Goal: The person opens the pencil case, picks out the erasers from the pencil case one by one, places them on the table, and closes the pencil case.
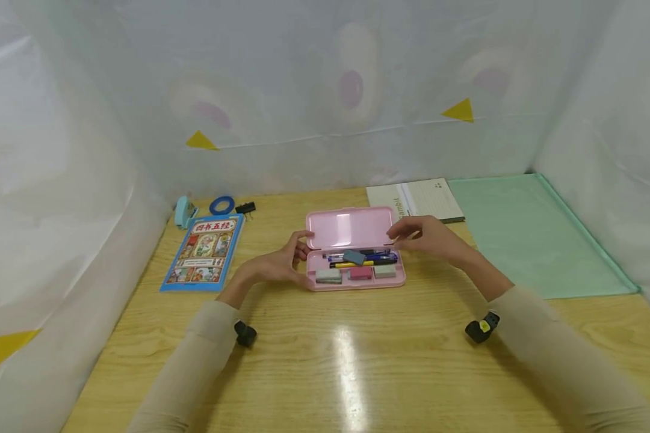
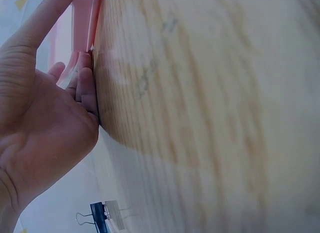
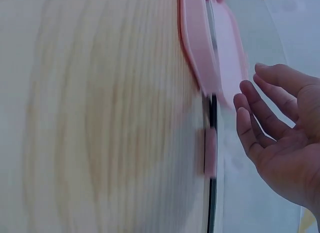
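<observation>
Open pink pencil case (image 1: 354, 255) between two hands, its long axis running left to right across the tabletop (image 1: 357, 361).

Head view: left hand (image 1: 278, 267) rests at the case's left end, right hand (image 1: 425, 236) at the raised lid's right corner. Left wrist view: straight fingers (image 2: 82, 88) press the case's end. Right wrist view: fingers (image 3: 260, 120) spread and relaxed, just beside the lid, holding nothing.

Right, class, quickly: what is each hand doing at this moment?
Left hand: open, fingers straight against the left end of the pink pencil case.
Right hand: open, relaxed fingers at the lid's right edge, gripping nothing.
</observation>
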### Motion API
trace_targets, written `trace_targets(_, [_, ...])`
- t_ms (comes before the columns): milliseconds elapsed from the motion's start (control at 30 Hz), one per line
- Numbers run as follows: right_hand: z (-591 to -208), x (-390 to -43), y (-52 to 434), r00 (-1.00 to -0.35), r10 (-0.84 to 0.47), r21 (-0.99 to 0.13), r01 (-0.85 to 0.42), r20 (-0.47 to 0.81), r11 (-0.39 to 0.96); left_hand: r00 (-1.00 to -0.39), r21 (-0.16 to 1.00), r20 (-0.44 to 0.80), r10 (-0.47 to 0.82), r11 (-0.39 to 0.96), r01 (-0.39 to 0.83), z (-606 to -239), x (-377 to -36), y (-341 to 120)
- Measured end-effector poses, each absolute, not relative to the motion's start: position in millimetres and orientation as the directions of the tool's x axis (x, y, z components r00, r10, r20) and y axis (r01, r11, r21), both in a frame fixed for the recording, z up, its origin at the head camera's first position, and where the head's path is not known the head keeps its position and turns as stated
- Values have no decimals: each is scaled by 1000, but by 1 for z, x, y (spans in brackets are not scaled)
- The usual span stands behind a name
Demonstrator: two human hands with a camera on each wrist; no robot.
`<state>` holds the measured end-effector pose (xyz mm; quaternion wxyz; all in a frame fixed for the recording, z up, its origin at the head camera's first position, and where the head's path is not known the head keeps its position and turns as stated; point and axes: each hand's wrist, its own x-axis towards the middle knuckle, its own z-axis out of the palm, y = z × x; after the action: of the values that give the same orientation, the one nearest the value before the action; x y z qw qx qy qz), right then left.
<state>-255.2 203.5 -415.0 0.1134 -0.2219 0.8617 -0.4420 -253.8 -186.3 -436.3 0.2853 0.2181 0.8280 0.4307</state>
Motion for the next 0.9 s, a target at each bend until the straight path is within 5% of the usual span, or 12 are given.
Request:
trace_targets(400, [-423, -247, 140, -824, -566, -830, -314, -4, 462, -738, 840, -285, 611, 530, 115, -435, -255, -189])
trace_targets(900, [-427, -240, 111, -872, -484, -698, -394, 77, 598, -741, 836, -277, 611, 534, 128, -437, -254, -187])
